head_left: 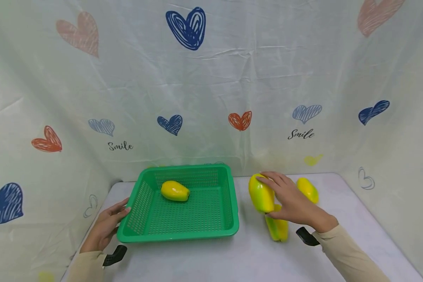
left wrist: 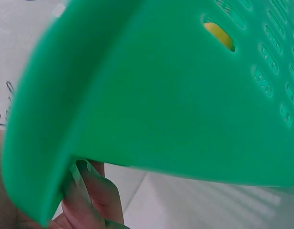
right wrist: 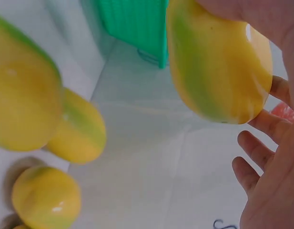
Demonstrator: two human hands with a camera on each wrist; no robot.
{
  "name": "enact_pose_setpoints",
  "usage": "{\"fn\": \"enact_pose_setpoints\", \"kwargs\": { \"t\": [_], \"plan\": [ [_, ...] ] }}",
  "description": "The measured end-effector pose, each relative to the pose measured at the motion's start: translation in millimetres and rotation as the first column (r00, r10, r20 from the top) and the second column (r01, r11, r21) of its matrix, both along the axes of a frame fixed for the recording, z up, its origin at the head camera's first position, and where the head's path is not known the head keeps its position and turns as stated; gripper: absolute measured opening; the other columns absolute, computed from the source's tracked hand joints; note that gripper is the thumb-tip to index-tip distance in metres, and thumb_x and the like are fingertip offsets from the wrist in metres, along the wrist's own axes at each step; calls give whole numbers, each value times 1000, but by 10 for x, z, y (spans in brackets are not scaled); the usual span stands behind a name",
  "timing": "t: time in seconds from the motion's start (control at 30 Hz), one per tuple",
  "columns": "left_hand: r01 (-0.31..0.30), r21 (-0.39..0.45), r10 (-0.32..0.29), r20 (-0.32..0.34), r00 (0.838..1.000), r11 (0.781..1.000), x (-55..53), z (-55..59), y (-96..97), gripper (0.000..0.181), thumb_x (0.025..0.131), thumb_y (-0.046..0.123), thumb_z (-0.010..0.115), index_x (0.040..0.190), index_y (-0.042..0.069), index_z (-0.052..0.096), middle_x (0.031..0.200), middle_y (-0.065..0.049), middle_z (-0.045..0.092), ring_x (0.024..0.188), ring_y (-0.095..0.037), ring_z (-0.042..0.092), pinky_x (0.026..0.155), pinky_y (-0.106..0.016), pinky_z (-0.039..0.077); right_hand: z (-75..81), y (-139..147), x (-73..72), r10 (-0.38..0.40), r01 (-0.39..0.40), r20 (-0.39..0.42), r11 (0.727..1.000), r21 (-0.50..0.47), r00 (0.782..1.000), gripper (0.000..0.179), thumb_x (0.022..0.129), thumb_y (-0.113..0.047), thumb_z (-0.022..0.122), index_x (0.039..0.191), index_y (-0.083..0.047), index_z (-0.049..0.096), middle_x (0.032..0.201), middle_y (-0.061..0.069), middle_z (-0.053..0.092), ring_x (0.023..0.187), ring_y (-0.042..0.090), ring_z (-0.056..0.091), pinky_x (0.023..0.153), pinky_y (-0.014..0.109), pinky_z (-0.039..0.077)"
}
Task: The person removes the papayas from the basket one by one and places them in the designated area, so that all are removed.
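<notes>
My right hand (head_left: 290, 197) grips a yellow-green papaya (head_left: 261, 194), thumb and fingers spread round it. In the right wrist view the held papaya (right wrist: 216, 67) hangs above the table, its lower end uncovered. Just below it in the head view lies a second papaya (head_left: 278, 227), and another papaya (head_left: 307, 190) lies behind the hand. On the left, my left hand (head_left: 107, 223) holds the rim of a green basket (head_left: 178, 237), with curled fingers (left wrist: 101, 191) under the edge. One yellow papaya (head_left: 175, 191) lies inside the basket, toward its back left.
The white table (head_left: 211, 262) meets a hanging cloth (head_left: 204, 86) printed with hearts at the back and sides. In the right wrist view several papayas sit at left, one near papaya (right wrist: 23, 90) large and blurred. The basket's right wall (right wrist: 132, 24) shows at top.
</notes>
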State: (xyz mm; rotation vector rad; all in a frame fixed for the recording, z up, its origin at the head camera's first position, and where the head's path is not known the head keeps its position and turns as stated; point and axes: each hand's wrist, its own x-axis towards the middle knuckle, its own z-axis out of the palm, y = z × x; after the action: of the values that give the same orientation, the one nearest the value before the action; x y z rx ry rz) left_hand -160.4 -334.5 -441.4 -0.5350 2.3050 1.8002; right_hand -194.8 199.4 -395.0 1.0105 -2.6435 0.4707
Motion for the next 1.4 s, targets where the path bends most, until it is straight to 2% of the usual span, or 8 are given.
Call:
{"fn": "enact_pose_setpoints", "kwargs": {
  "t": [0.23, 0.4, 0.53, 0.7, 0.9, 1.13, 1.23, 1.4],
  "plan": [
    [1, 7, -1, 1, 1000, 1000, 3, 1, -11, 71, 89, 38, 61, 147, 13, 28, 145, -21, 21, 103, -19, 50, 76, -33, 46, -120, 299, 127, -70, 71, 19, 997, -34, 997, 102, 57, -36, 86, 143, -23, 34, 146, 0, 29, 129, 24, 27, 98, 51, 30],
    [2, 9, -2, -1, 1000, 1000, 5, 0, -12, 70, 90, 37, 60, 147, 14, 27, 147, -22, 19, 102, -18, 50, 77, -33, 46, -227, 535, 191, -104, 104, 7, 993, -56, 995, 105, 54, -38, 87, 143, -22, 33, 145, 4, 31, 129, 27, 28, 101, 52, 26],
    [11, 2, -11, -9, 1000, 1000, 5, -3, -14, 70, 90, 38, 59, 147, 14, 27, 147, -21, 19, 102, -17, 50, 77, -32, 45, -321, 695, 248, -127, 128, 22, 989, -77, 992, 105, 54, -33, 88, 143, -20, 35, 144, 8, 33, 129, 31, 27, 104, 51, 22],
    [16, -8, -16, -10, 1000, 1000, 2, -16, -18, 70, 90, 38, 59, 147, 14, 26, 147, -20, 21, 102, -17, 51, 78, -32, 45, -430, 833, 311, -161, 165, 61, 984, -70, 985, 104, 53, -29, 89, 142, -19, 35, 143, 9, 33, 126, 33, 29, 100, 55, 25],
    [11, -5, -11, -8, 1000, 1000, -5, -19, -20, 70, 90, 39, 59, 147, 14, 26, 146, -20, 20, 106, -20, 49, 80, -33, 45, -536, 930, 347, -175, 180, 92, 982, -51, 980, 104, 54, -29, 89, 142, -17, 35, 144, 9, 32, 123, 34, 32, 93, 58, 30],
    [19, -25, -19, -8, 1000, 1000, -6, -42, -17, 72, 90, 43, 58, 148, 14, 25, 147, -21, 22, 117, -29, 43, 85, -38, 44, -631, 970, 386, -216, 223, 211, 975, -9, 953, 104, 56, -28, 89, 143, -21, 32, 146, 7, 28, 125, 35, 29, 93, 61, 30],
    [18, -23, -18, -11, 1000, 1000, -10, -49, -16, 72, 90, 42, 58, 148, 14, 25, 147, -21, 22, 115, -28, 45, 84, -37, 44, -674, 971, 404, -224, 230, 233, 973, 3, 946, 103, 56, -27, 89, 143, -22, 33, 146, 6, 28, 126, 35, 29, 93, 62, 30],
    [26, -23, -26, -17, 1000, 999, -9, -48, -18, 70, 90, 41, 57, 147, 14, 26, 147, -21, 22, 109, -23, 49, 83, -34, 45, -756, 986, 408, -210, 212, 226, 977, 16, 951, 104, 56, -26, 89, 143, -20, 34, 146, 8, 28, 126, 36, 29, 93, 62, 30]
  ]
}}
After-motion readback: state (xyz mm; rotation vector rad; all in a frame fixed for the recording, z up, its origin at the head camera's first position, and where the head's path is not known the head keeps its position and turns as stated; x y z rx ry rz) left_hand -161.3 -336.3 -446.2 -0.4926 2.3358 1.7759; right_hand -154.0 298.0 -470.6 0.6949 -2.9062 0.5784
